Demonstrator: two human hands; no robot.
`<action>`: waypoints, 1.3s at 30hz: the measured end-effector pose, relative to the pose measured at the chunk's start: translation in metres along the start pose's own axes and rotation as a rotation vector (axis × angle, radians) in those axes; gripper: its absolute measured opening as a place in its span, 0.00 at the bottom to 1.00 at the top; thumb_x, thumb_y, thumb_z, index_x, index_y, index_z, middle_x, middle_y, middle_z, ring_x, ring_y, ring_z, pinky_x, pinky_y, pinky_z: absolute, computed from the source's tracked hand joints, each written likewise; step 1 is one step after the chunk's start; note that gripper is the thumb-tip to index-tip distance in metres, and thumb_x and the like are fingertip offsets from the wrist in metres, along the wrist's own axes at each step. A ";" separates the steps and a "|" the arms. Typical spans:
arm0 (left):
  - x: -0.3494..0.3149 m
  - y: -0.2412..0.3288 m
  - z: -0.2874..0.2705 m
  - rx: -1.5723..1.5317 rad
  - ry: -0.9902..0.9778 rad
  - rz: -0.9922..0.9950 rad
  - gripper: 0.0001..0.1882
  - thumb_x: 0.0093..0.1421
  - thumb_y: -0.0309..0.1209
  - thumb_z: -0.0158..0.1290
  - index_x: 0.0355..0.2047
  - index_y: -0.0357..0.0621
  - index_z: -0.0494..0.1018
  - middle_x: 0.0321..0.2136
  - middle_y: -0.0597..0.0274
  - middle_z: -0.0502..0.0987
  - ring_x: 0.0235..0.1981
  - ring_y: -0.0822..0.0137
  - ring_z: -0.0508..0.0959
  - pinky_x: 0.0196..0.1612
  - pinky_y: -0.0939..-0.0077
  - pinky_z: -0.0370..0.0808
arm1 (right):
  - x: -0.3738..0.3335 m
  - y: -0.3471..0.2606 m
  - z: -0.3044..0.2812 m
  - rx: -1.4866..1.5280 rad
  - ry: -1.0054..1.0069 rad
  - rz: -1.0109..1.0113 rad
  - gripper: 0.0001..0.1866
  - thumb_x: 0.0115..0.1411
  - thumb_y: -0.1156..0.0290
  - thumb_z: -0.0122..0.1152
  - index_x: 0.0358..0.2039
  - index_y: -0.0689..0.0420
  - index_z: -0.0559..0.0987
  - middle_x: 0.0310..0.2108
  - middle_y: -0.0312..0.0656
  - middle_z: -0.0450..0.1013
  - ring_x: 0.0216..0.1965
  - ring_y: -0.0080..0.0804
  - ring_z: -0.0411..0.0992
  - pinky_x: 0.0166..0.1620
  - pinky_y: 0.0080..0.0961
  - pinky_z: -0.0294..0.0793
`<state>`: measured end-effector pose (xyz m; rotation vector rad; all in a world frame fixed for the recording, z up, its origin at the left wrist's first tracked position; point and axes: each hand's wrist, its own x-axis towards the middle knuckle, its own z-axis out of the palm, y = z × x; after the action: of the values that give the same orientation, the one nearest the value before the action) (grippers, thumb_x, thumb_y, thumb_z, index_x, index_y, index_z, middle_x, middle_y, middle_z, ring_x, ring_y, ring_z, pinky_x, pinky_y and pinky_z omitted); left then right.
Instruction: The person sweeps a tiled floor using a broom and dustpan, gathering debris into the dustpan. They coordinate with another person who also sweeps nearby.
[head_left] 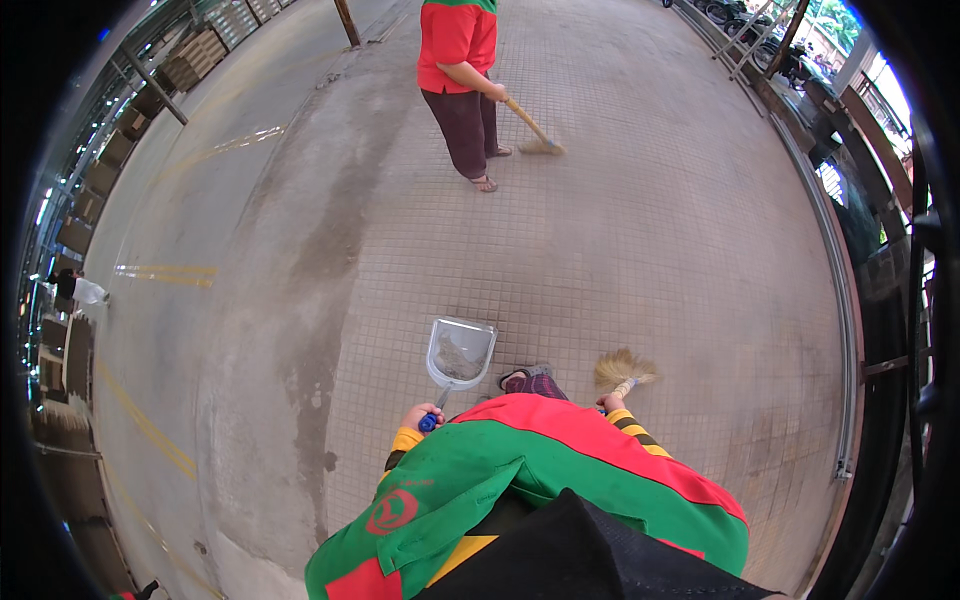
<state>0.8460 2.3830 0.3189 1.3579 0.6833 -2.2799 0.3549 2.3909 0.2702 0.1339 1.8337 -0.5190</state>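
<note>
My left hand (pixel 422 417) is closed around the blue-ended handle of a dustpan (pixel 447 380). Its clear plastic pan, with some grey dust or debris inside, is held in front of me to the left. On my right side, my right hand (pixel 612 401) grips the handle of a straw broom (pixel 623 369), whose tan bristles fan out just beyond the hand. The fingers of the right hand are partly hidden by the sleeve and my body. My foot in a sandal (pixel 527 379) shows between the dustpan and the broom.
Ahead, another person (pixel 458 80) in a red and green shirt holds a straw broom (pixel 541 146) to the floor. Grid-patterned tiles (pixel 600 250) meet smooth concrete (pixel 230 350) on the left. A metal rail (pixel 835 260) runs along the right. Stacked boxes (pixel 195 58) stand far left.
</note>
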 end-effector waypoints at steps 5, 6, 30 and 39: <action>-0.020 0.003 -0.012 0.201 0.091 0.139 0.06 0.48 0.29 0.46 0.20 0.38 0.65 0.15 0.57 0.70 0.12 0.65 0.68 0.15 0.74 0.70 | 0.022 0.036 0.006 0.038 -0.098 -0.025 0.10 0.46 0.76 0.51 0.30 0.66 0.69 0.20 0.49 0.69 0.17 0.42 0.70 0.21 0.38 0.70; -0.021 0.003 -0.012 0.219 0.113 0.127 0.06 0.48 0.29 0.46 0.20 0.39 0.65 0.15 0.57 0.70 0.12 0.65 0.68 0.15 0.74 0.70 | 0.031 0.041 0.006 0.029 -0.091 -0.035 0.10 0.46 0.76 0.51 0.30 0.66 0.69 0.20 0.49 0.69 0.17 0.42 0.70 0.21 0.38 0.70; 0.043 -0.073 -0.070 0.243 0.071 0.163 0.05 0.46 0.26 0.46 0.21 0.37 0.62 0.15 0.55 0.67 0.15 0.65 0.67 0.15 0.74 0.67 | 0.025 0.122 -0.037 0.083 0.033 -0.100 0.11 0.44 0.73 0.52 0.30 0.63 0.68 0.17 0.46 0.69 0.15 0.37 0.68 0.19 0.33 0.68; 0.030 -0.070 -0.076 0.224 0.036 0.049 0.05 0.46 0.26 0.46 0.21 0.38 0.62 0.15 0.55 0.67 0.13 0.64 0.66 0.16 0.74 0.67 | 0.005 0.132 -0.033 0.129 0.036 -0.107 0.12 0.44 0.72 0.52 0.30 0.63 0.68 0.17 0.45 0.68 0.15 0.36 0.67 0.19 0.33 0.68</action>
<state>0.8462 2.4811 0.2752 1.5011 0.4096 -2.3535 0.3695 2.5222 0.2363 0.1339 1.8498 -0.7147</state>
